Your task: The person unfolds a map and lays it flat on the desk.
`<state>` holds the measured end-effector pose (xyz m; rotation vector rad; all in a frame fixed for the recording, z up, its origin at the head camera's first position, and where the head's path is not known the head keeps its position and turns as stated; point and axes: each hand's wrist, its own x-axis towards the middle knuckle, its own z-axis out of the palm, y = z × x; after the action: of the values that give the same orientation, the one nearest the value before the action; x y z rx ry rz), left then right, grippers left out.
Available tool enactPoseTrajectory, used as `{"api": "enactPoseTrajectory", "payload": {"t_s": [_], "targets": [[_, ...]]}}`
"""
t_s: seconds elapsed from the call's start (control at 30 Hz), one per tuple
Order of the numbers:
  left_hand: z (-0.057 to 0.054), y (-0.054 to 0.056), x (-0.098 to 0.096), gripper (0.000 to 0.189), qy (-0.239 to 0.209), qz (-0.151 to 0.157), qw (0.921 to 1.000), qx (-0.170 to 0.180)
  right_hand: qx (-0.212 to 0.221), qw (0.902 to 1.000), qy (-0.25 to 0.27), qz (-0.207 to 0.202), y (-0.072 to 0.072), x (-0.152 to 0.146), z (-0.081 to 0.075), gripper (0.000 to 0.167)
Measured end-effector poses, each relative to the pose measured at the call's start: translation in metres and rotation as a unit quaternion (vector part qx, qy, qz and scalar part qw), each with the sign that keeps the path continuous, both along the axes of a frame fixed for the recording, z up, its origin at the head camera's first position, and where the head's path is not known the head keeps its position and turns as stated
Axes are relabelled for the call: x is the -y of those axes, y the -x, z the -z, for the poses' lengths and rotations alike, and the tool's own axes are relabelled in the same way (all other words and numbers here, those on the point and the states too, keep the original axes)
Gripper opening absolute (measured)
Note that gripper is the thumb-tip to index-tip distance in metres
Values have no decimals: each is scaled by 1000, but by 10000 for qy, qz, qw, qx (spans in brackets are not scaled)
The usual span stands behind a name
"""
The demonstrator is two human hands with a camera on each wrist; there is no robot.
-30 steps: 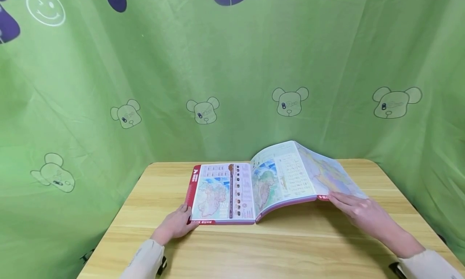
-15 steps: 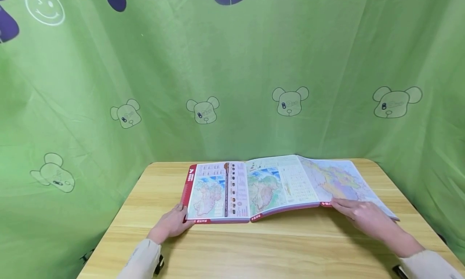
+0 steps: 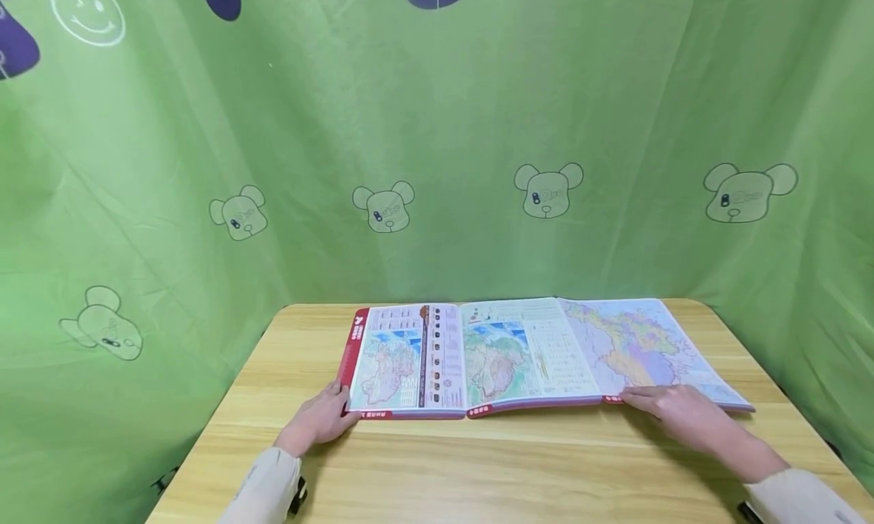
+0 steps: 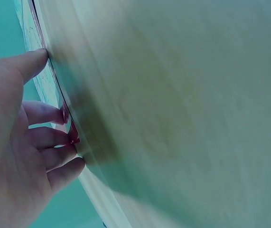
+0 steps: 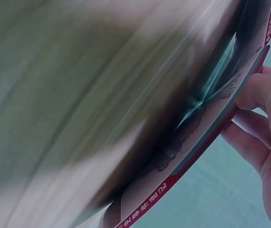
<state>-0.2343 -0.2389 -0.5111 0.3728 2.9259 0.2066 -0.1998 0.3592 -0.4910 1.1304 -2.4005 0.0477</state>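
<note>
A folding map [image 3: 560,357] with red trim lies across the table, three panels showing side by side. Its right panel still sits a little off the tabletop, and the right wrist view shows a gap beneath it. At the near left corner, my left hand [image 3: 321,418] holds the map, thumb along the near edge and fingers at the red left border. My right hand [image 3: 690,418] rests its extended fingers on the near edge of the right panel. In the right wrist view, the fingertips meet the edge of the map [image 5: 187,164], with the panel's underside facing the camera.
The light wooden table [image 3: 478,471] has rounded far corners. A green curtain [image 3: 464,130] printed with bear faces hangs close behind the table's far edge and along both sides. Bare wood lies between the map and my sleeves.
The middle and right panels have come down from a raised fold to nearly flat. My right hand has moved slightly down with them. The left hand has shifted slightly left.
</note>
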Motion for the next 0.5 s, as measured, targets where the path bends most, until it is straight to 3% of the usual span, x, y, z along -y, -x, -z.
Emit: {"api": "enactPoseTrajectory", "payload": {"t_s": [0.17, 0.5], "targets": [[-1, 0, -1, 70, 58, -72, 10000, -11, 171, 9998, -112, -31, 4, -2, 2, 23], [-4, 0, -7, 67, 120, -188, 9997, -64, 435, 9986, -291, 33, 8, -5, 13, 32]]}}
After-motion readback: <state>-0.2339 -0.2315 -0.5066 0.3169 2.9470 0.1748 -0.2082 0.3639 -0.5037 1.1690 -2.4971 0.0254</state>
